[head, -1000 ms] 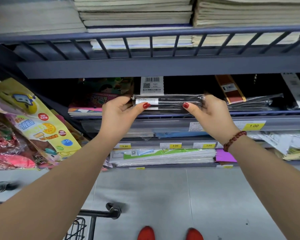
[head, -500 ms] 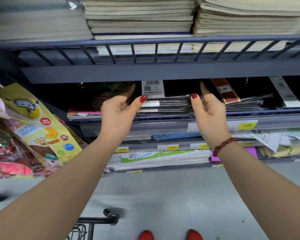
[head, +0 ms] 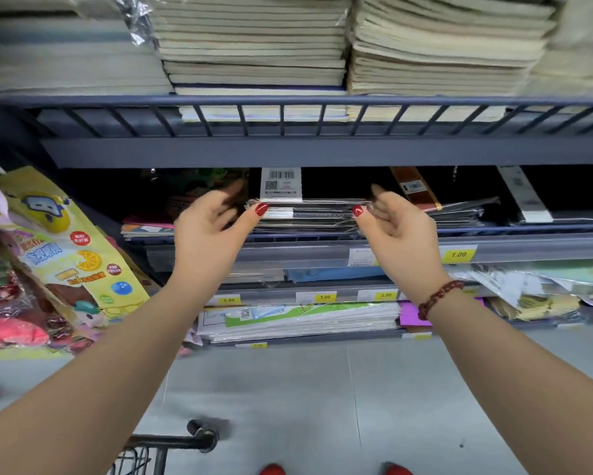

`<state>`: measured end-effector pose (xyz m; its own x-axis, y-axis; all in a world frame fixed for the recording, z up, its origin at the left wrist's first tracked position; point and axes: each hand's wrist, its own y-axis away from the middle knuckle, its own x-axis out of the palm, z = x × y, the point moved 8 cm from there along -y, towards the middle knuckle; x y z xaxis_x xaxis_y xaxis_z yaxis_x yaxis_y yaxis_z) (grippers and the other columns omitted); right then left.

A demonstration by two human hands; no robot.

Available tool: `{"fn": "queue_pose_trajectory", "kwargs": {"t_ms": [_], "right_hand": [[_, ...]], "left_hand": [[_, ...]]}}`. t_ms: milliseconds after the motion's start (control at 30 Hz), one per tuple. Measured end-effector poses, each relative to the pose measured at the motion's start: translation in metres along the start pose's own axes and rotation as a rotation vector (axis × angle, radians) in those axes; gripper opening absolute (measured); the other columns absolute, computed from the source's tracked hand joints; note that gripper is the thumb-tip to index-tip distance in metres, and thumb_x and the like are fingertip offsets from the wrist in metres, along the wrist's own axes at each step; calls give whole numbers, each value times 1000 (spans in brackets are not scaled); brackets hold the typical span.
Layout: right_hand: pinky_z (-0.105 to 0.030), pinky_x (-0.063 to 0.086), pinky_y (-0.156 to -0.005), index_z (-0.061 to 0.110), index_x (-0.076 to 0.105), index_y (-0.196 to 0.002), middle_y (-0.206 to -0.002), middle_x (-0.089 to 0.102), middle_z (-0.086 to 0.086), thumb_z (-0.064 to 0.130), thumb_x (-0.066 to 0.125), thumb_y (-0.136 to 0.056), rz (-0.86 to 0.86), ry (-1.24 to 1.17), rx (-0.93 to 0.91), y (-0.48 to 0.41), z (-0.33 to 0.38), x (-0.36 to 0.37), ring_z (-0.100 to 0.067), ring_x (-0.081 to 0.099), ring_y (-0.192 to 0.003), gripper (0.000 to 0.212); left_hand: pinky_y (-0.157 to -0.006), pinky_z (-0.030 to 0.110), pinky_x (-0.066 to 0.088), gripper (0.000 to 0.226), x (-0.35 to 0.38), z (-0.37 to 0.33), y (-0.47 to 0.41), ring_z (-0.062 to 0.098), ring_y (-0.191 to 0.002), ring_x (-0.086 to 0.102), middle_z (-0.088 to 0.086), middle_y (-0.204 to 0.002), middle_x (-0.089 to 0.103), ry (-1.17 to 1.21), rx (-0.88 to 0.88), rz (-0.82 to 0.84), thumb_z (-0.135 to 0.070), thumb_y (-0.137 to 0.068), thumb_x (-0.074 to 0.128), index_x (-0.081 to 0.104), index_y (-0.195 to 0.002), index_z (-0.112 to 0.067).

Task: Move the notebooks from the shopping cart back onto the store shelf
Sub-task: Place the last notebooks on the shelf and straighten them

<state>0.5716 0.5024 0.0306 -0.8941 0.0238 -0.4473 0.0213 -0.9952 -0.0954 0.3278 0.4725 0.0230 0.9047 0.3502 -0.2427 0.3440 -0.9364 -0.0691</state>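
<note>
Left hand [head: 209, 234] and right hand [head: 399, 238], fingers parted, are touching slick plastic-wrapped black notebooks [head: 309, 217], risking a slide off the grey shelf [head: 545, 231].

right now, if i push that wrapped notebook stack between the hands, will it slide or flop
The wrapped notebook stack would probably slide easily, since its glossy film looks slick. It likely stays fairly stiff: several flat notebooks bundled together.
</note>
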Motion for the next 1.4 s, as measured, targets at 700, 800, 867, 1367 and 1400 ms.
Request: {"fn": "queue_pose_trajectory", "kwargs": {"t_ms": [700, 800, 867, 1367, 1400], "right_hand": [[-37, 46, -91, 7, 26, -146, -116, 59, -17, 43, 74, -76, 94, 468, -7, -49, -79, -131, -30, 50, -116, 93], [-40, 53, -80, 7, 27, -146, -99, 65, -16, 42, 72, -78, 80, 477, -16, -51, -87, -130, -31, 61, -95, 89], [-39, 52, -80, 8, 33, -144, -95, 65, -15, 42, 70, -80, 56, 478, -29, -50, -89, -129, -30, 62, -93, 82], [-13, 39, -88, 0, 51, -131, -116, 65, -9, 32, 60, -90, 29, 201, 13, -43, -89, -137, -4, 53, -97, 53], [-14, 39, -87, 0, 53, -130, -110, 65, -5, 30, 61, -90, 16, 181, 11, -41, -90, -137, -4, 54, -95, 51]], "left_hand": [[-106, 18, 27, 60, 204, -51, 62, 17, -132, 41, 5, -141, 47, -423, 109, 44, -26, -86, 67, 44, -139, -10], [-84, 17, 33, 46, 210, -46, 46, 23, -113, 52, 10, -120, 57, -501, 55, -15, -31, -89, 62, 52, -127, -6], [-65, 18, 28, 37, 209, -45, 38, 22, -85, 52, 7, -92, 56, -568, 62, -32, -32, -91, 60, 57, -110, -1], [-53, 22, 36, 31, 195, -37, 32, 7, -52, 43, -4, -56, 46, -500, 197, -10, -21, -90, 63, 42, -72, -7], [-57, 32, 42, 29, 194, -35, 32, 16, -57, 51, 4, -61, 55, -478, 193, -13, -22, -90, 63, 48, -73, -3]]}}
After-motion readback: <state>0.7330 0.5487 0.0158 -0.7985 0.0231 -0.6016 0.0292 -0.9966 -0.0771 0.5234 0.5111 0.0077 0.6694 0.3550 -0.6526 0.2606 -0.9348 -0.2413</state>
